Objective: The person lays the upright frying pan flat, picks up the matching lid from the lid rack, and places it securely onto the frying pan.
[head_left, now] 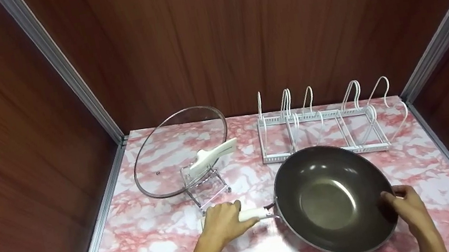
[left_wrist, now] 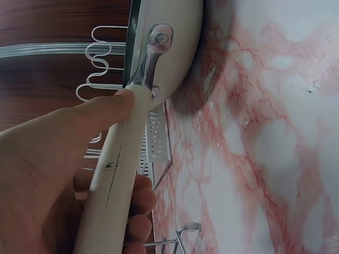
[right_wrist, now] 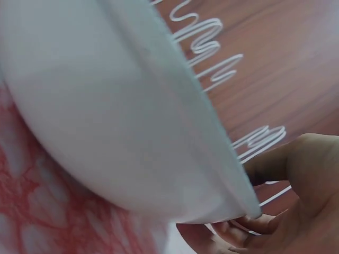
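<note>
A wok (head_left: 328,204) with a dark inside and a pale outer wall (right_wrist: 106,106) is at the front right of the table. My left hand (head_left: 222,224) grips its cream handle (left_wrist: 114,174), thumb along the top and fingers curled underneath. On the far side of the wok my right hand (head_left: 410,206) pinches the rim, thumb inside and fingers beneath the edge. In the left wrist view a metal bracket (left_wrist: 153,53) joins handle and wok. Whether the base touches the table is hard to tell.
Behind the wok stands a white wire rack (head_left: 320,116) with upright loops. A glass lid (head_left: 174,153) with a cream knob (head_left: 211,157) leans in a small metal stand (head_left: 208,189) at the left. Wood-grain panels (head_left: 214,40) enclose the red-and-white marbled table (head_left: 149,250).
</note>
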`<state>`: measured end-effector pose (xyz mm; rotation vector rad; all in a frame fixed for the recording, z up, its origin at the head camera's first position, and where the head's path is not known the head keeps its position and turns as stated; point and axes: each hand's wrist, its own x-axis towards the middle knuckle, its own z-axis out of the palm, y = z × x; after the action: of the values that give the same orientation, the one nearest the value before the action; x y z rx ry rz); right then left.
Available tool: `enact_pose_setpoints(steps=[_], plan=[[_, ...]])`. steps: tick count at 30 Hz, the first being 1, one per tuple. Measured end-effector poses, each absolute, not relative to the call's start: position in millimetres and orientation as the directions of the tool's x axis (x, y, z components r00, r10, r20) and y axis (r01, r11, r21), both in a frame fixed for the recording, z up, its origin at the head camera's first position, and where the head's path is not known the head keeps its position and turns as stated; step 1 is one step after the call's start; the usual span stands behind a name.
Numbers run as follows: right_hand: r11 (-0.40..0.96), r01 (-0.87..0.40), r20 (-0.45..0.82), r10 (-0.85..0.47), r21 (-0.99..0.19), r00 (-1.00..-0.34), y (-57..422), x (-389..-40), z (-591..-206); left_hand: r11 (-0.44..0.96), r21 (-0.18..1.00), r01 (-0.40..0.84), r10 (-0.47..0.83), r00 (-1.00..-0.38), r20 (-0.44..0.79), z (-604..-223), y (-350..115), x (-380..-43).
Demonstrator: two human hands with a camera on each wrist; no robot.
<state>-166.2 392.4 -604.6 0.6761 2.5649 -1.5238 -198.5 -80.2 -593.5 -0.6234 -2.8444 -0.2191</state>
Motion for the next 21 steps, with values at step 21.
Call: enact_pose_setpoints(steps=[21], plan=[[0.492,0.23,0.12,0.581,-0.84,-0.805,377,-179,-581,0.863,0.245,0.442,0.365,-0.88,0.304,-589,-92,-210]])
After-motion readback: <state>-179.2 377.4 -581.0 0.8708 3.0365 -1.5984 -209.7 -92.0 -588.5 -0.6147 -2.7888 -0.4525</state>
